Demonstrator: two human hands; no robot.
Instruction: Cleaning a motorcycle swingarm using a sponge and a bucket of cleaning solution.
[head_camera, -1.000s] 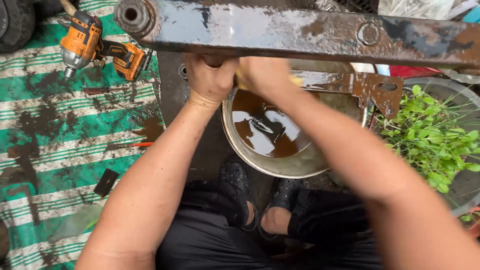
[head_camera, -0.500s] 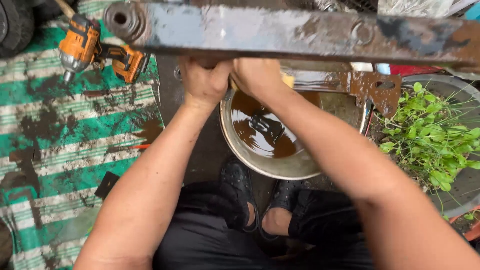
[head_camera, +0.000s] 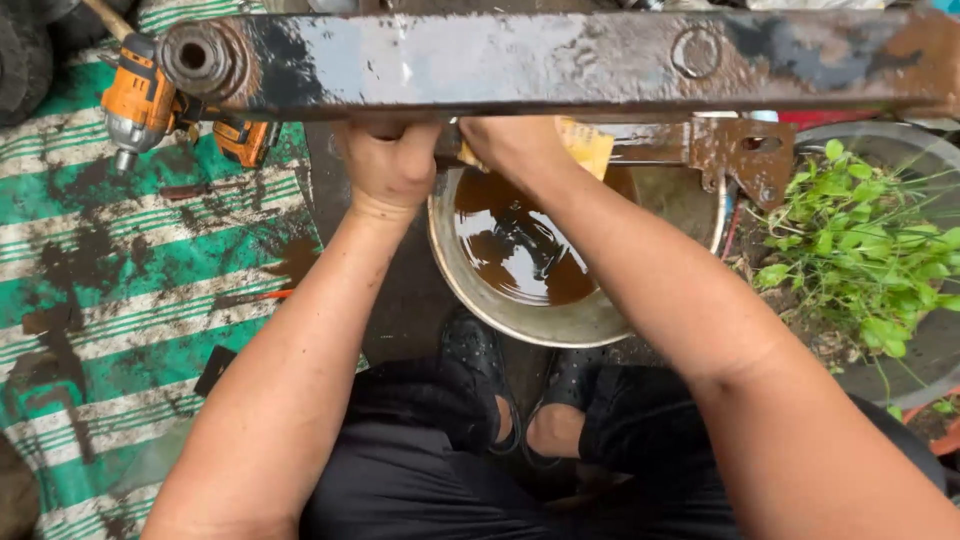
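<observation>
Rusty metal beam (head_camera: 560, 62) lies across the top of the head view, from a round bushing eye (head_camera: 203, 57) at the left end to the right edge, and it stays just above a metal basin (head_camera: 560, 300) that holds brown dirty liquid. The left hand (head_camera: 390, 165) is clenched around the lower edge of the beam, with the fingers hidden under it, so it seems to steady the part. The right hand (head_camera: 515, 145) is closed on a yellow sponge (head_camera: 585, 145), which is pressed against the underside of the beam, next to a rusty bracket (head_camera: 740, 155) that hangs down from it. Judging from this, the step in hand is the washing or scrubbing of the beam over the basin; much rust and dark grime remain on the surface, so the work looks to be far from the end. The next move would probably need the sponge to be wet and to be pushed along the beam with firm pressure, while the left hand keeps the beam from turning; the grip may be slippery. Below the arms, the person's two black sandals (head_camera: 480, 380) stand just beside the basin. At the left, an orange power drill (head_camera: 140, 100) lies on a green and white striped mat (head_camera: 110, 290) with oily stains. At the right, a green plant (head_camera: 860, 250) grows in a round container.
</observation>
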